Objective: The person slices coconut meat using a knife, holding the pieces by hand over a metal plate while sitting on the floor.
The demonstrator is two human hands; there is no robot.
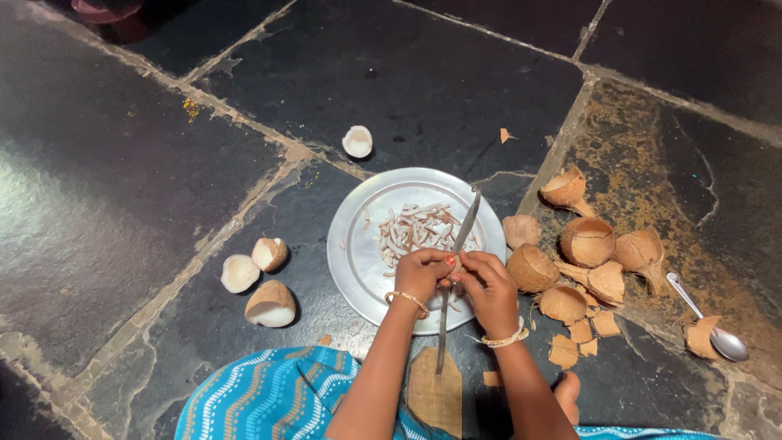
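Both hands meet at the tall blade (461, 236) that leans away over the steel plate (358, 244) — left hand (421, 273) and right hand (489, 285) pinch a small coconut piece (454, 267) against its edge.

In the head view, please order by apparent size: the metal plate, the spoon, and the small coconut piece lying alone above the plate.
1. metal plate, clearly largest
2. spoon
3. lone coconut piece, smallest, though it lies farther from the camera
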